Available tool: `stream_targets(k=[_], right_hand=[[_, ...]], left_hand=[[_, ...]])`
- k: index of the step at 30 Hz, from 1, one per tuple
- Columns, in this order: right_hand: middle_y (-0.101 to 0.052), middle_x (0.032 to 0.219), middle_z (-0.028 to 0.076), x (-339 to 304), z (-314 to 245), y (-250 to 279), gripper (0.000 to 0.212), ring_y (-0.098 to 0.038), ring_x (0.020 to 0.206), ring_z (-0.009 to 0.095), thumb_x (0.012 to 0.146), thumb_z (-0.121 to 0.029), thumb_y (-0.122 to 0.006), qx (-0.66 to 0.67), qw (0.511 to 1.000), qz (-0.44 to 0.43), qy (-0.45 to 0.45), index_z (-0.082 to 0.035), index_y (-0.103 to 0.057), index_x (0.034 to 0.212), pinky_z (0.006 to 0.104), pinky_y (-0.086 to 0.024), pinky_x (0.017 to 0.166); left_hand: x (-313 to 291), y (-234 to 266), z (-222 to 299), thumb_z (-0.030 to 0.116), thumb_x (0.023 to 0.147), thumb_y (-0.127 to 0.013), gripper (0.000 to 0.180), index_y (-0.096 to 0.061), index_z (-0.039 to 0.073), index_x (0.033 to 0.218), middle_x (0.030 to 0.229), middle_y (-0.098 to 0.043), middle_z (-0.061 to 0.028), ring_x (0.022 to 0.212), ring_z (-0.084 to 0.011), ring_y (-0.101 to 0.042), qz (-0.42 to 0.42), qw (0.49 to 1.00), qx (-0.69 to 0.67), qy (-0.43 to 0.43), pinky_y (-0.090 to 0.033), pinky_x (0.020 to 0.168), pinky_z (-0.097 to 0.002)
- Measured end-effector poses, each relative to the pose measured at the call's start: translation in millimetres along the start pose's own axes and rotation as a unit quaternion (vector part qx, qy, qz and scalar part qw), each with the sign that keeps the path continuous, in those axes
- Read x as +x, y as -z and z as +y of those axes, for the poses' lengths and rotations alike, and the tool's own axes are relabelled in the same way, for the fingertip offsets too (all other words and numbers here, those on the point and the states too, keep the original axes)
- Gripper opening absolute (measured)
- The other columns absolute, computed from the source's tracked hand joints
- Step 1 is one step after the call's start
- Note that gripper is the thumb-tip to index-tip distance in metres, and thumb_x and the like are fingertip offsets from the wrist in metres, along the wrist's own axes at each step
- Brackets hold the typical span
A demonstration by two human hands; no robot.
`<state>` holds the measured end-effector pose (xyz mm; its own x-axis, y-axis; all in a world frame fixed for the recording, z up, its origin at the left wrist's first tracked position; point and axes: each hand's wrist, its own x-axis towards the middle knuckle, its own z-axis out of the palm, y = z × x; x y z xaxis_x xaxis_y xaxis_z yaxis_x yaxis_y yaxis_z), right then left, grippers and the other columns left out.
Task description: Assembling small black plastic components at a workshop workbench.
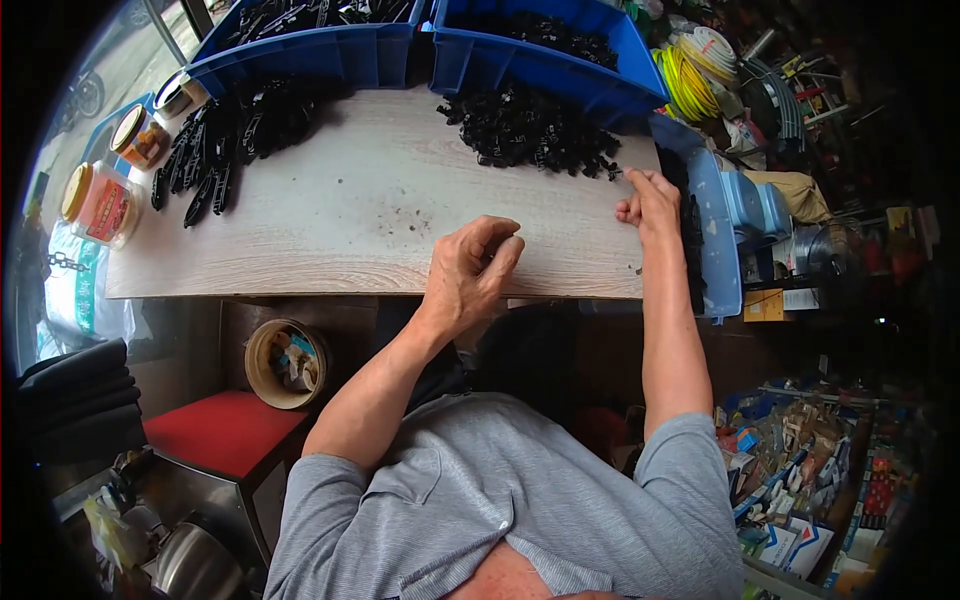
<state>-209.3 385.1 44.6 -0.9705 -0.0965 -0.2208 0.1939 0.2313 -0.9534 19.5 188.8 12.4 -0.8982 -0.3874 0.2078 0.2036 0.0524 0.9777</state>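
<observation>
My left hand (470,268) is over the front edge of the pale wooden table (300,235), thumb and fingers curled toward each other; what they hold, if anything, is hidden. To the right, my right hand (655,203) reaches to the near right corner of a heap of small black plastic parts (530,130). Its index finger points at the loose pieces there, the other fingers are folded in, and I cannot make out anything in them. Long, narrow black plastic parts (215,150) lie piled at the table's left. Small dark specks dot the tabletop between.
Two blue bins of black parts, one at the left (350,62) and one at the right (545,65), stand along the back. Another blue bin (722,255) flanks the right edge. Lidded jars (103,205) line the left. Below are a waste bucket (258,365) and red-topped cabinet (215,430).
</observation>
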Motion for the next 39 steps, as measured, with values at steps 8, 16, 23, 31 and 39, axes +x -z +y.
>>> stream_targets(k=[8,16,23,31,39], right_hand=[[-0.053,0.056,0.0,-80.6,22.8,-45.8,0.023,-0.052,0.045,0.011,0.085,-0.018,-0.077,0.143,0.977,-0.137,0.08,-0.004,-0.062,0.095,0.0244,-0.046,0.05],[-0.06,0.067,-0.003,-107.1,23.3,-60.8,0.024,-0.045,0.052,0.003,0.085,-0.014,-0.077,0.132,0.964,-0.2,0.119,-0.003,-0.064,0.102,0.0178,-0.036,0.052],[-0.063,0.069,-0.002,-113.0,22.2,-71.1,0.025,-0.048,0.054,0.002,0.085,-0.013,-0.076,0.132,0.965,-0.196,0.114,-0.003,-0.064,0.104,0.0166,-0.035,0.051],[-0.053,0.059,-0.002,-110.9,29.7,-67.5,0.017,-0.05,0.05,0.007,0.087,-0.014,-0.072,0.129,0.962,-0.211,0.111,-0.004,-0.062,0.098,0.0219,-0.044,0.053],[-0.047,0.051,0.001,-112.7,26.7,-74.8,0.017,-0.055,0.047,0.016,0.089,-0.018,-0.07,0.169,0.957,-0.208,0.111,-0.006,-0.059,0.093,0.0367,-0.056,0.056]], left_hand=[[43.2,-23.6,10.4,0.021,0.094,-0.064,0.027,-0.063,-0.004,0.105,0.085,-0.066,-0.0094,0.071,-0.0146,-0.065,-0.03,0.947,-0.238,0.213,-0.054,0.064,-0.0256],[41.4,-14.4,2.9,0.005,0.088,-0.062,0.009,-0.06,-0.002,0.093,0.082,-0.064,-0.01,0.066,-0.0165,-0.066,-0.029,0.892,-0.389,0.229,-0.058,0.06,-0.0266],[37.2,-8.6,-0.9,0.005,0.091,-0.061,0.009,-0.058,-0.002,0.096,0.081,-0.064,-0.0102,0.065,-0.0174,-0.067,-0.01,0.891,-0.394,0.225,-0.059,0.062,-0.0274],[33.0,2.9,-12.1,0.012,0.091,-0.064,0.018,-0.063,-0.003,0.102,0.084,-0.069,-0.0118,0.07,-0.0182,-0.067,-0.019,0.998,-0.035,0.04,-0.055,0.064,-0.0311],[101.0,167.3,7.3,0.021,0.08,-0.069,0.031,-0.067,0.017,0.111,0.11,-0.062,-0.0079,0.105,-0.0307,-0.055,0.28,0.703,0.633,-0.161,-0.046,0.084,-0.0454]])
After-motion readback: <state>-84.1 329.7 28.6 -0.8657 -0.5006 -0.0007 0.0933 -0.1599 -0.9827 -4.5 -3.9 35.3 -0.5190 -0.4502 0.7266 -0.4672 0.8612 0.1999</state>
